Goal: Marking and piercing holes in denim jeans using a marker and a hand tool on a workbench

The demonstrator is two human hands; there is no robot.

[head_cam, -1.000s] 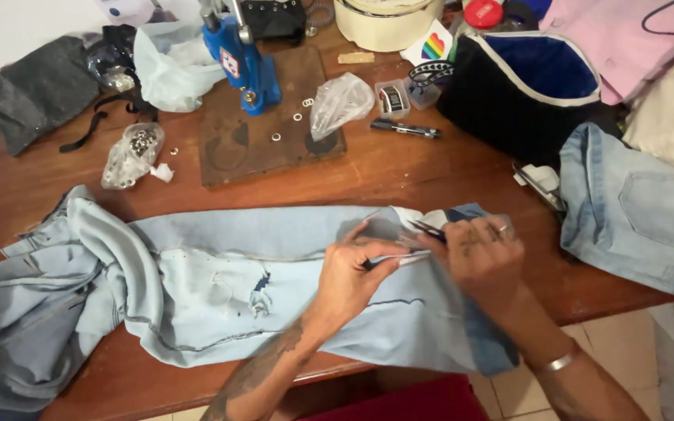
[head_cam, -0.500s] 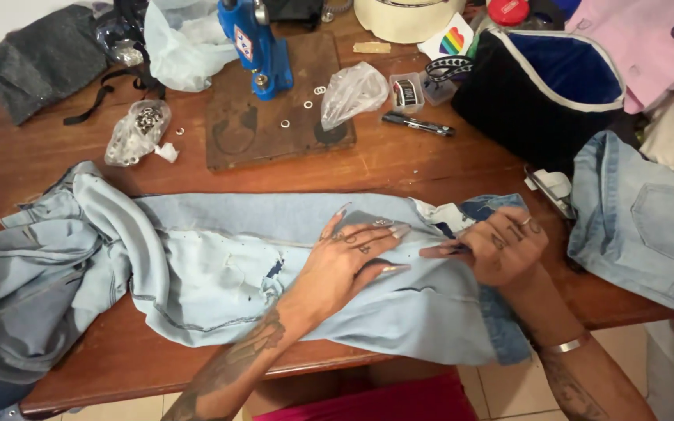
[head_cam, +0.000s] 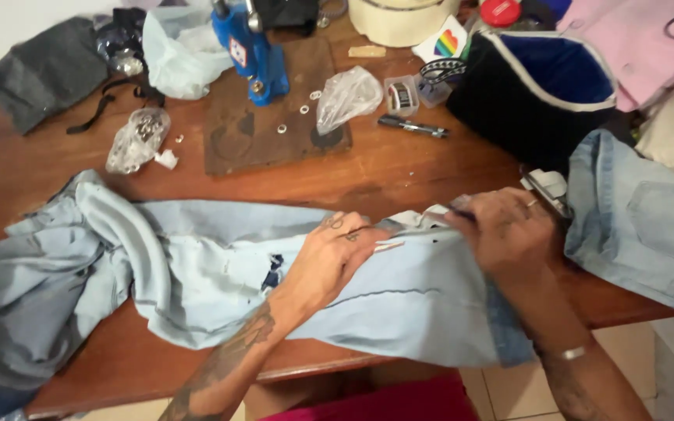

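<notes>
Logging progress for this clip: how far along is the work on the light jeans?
Done: the jeans lie spread on the table, with small dark marks near the hem. In hand: the left hand presses the cloth flat while the right hand holds a dark pen-like tool at the hem. Left: the loose rings by the blue press sit unused.

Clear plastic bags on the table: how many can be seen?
2. One clear plastic bag of small metal parts lies at the left, near the black strap. The other clear bag lies on the brown board, beside the blue press. More may be hidden.
</notes>
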